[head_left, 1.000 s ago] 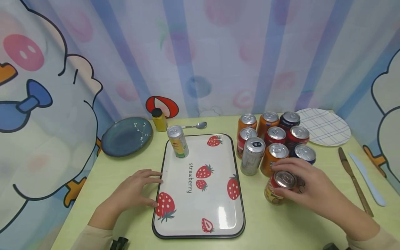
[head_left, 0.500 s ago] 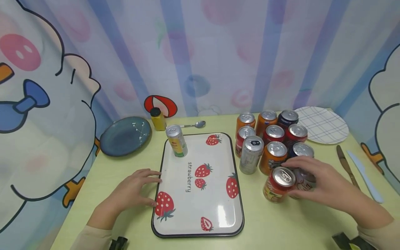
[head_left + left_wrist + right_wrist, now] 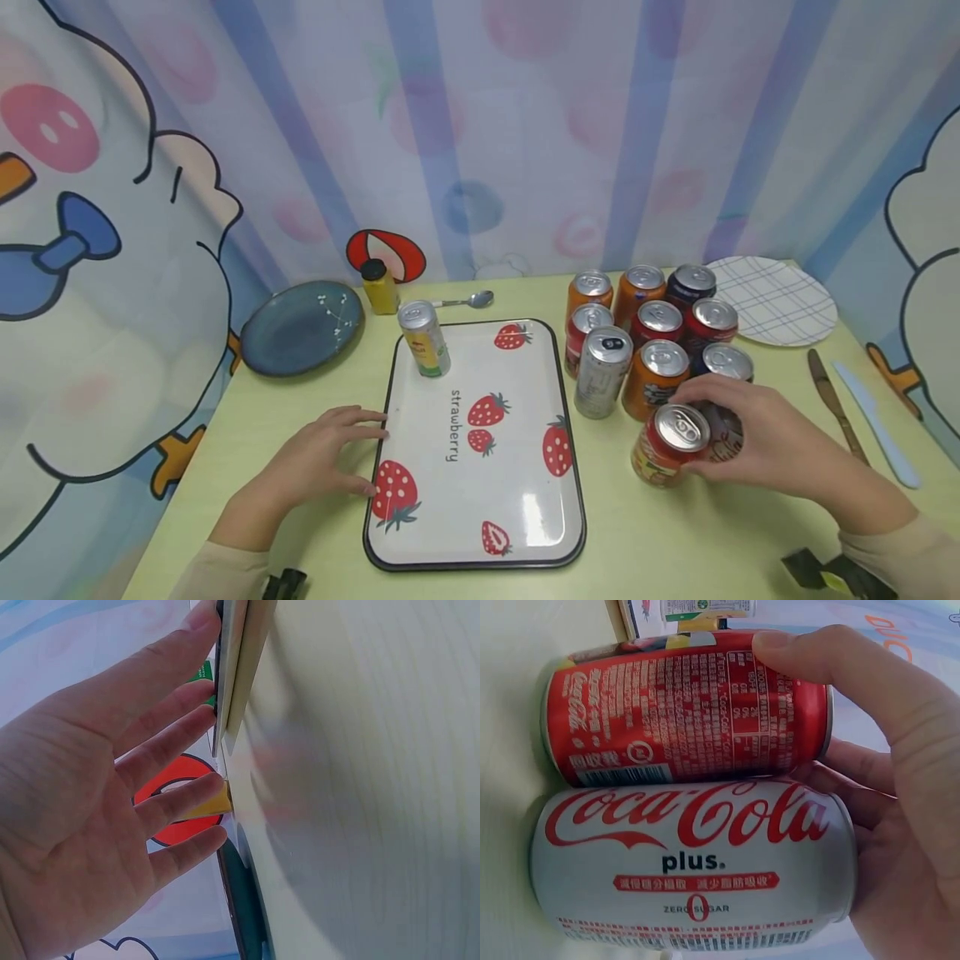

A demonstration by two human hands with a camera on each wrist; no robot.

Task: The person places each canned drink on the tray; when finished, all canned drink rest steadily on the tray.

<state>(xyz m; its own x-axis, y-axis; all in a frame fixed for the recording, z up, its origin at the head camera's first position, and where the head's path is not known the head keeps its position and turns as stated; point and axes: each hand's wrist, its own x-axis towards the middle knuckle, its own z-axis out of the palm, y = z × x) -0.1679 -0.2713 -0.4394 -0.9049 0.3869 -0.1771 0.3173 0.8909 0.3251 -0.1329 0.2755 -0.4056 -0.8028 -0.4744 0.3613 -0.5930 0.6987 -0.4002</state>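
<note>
A strawberry-print tray [image 3: 517, 500] lies on the table. My left hand [image 3: 315, 458] is at its left edge, fingers spread and fairly straight; the left wrist view [image 3: 97, 795] shows its palm holding nothing. A yellow-and-silver can [image 3: 424, 340] stands upright in the tray's far left corner. My right hand [image 3: 765, 442] curls around a red soda can [image 3: 660, 454], upright on the table right of the tray. In the right wrist view its thumb touches the red can [image 3: 690, 712], with fingers behind. A white Coca-Cola plus can [image 3: 697, 862] stands right beside it, close to the palm.
Several upright cans [image 3: 663, 375] crowd behind my right hand, including a silver one [image 3: 602, 375]. A checked plate [image 3: 780, 300] and two knives [image 3: 873, 421] lie farther right. At the back left are a blue plate [image 3: 300, 333], a yellow bottle [image 3: 380, 292] and a spoon [image 3: 480, 299].
My right thumb has slid back from the red can's front to its right side, and the hand shifted right, then slightly left again. Both cans stay standing; my left hand keeps its place.
</note>
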